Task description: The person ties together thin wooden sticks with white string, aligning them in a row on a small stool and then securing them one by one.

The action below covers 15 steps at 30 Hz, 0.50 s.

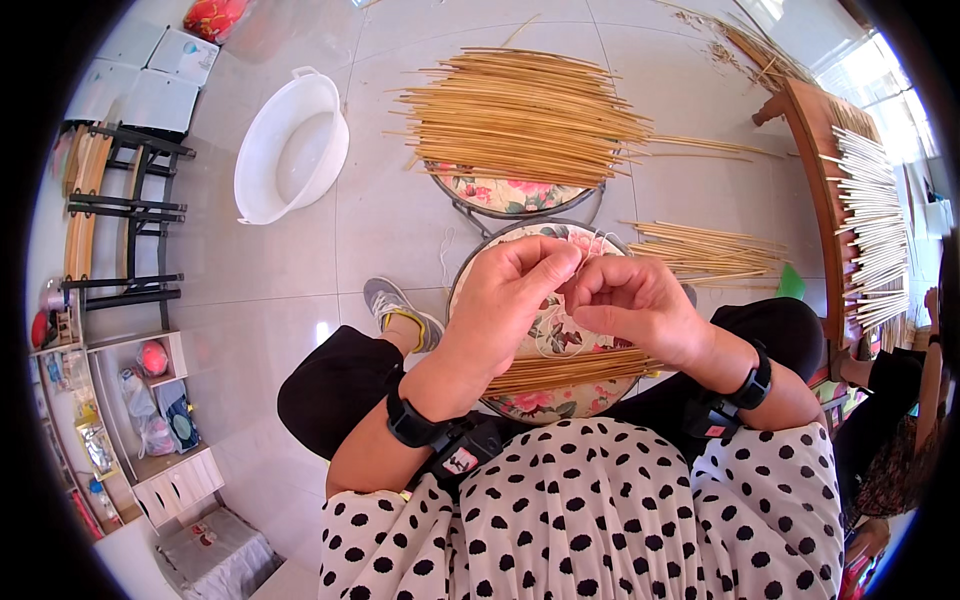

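Thin white string (603, 240) runs between my two hands above a round flower-patterned stool (555, 403). My left hand (515, 295) pinches it between thumb and bent fingers. Close beside it, my right hand (640, 305) has its fingers curled in, also gripping the string; the exact pinch point is partly hidden. Loose loops of string hang over the stool cushion. Below my hands, a bundle of thin brown sticks (570, 370) lies across the near part of the stool, partly covered by my left wrist.
A second flowered stool (515, 197) beyond carries a large pile of sticks (520, 115). More sticks (705, 250) lie to the right. A white tub (326, 115) stands far left. At right are a wooden table (808, 135) with pale sticks (868, 225) and another person (895, 430).
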### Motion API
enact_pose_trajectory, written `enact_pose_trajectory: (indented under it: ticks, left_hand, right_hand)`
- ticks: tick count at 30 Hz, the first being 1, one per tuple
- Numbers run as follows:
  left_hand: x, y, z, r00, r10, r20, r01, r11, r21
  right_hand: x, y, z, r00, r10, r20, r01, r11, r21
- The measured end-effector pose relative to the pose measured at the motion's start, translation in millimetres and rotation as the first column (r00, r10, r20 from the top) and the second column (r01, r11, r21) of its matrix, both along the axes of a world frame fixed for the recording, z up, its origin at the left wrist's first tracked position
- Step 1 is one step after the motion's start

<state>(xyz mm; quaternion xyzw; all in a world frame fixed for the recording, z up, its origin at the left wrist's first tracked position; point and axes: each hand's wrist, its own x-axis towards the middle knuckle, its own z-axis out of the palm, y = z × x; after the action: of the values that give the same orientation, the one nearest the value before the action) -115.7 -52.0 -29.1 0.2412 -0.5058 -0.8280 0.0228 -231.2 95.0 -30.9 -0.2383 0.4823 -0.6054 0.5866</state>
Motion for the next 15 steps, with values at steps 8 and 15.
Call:
enact_pose_trajectory:
  ticks: [8, 15]
  left_hand:
    - [-1, -1, 2, 1.000, 0.003, -0.001, -0.002, 0.999, 0.044]
    - [-2, -2, 8, 0.997, 0.067, -0.024, -0.064, 0.993, 0.101]
  right_hand:
    - [3, 0, -2, 0.999, 0.011, -0.032, -0.010, 1.000, 0.012]
    - [-2, 0, 8, 0.999, 0.015, 0.033, -0.017, 0.997, 0.070]
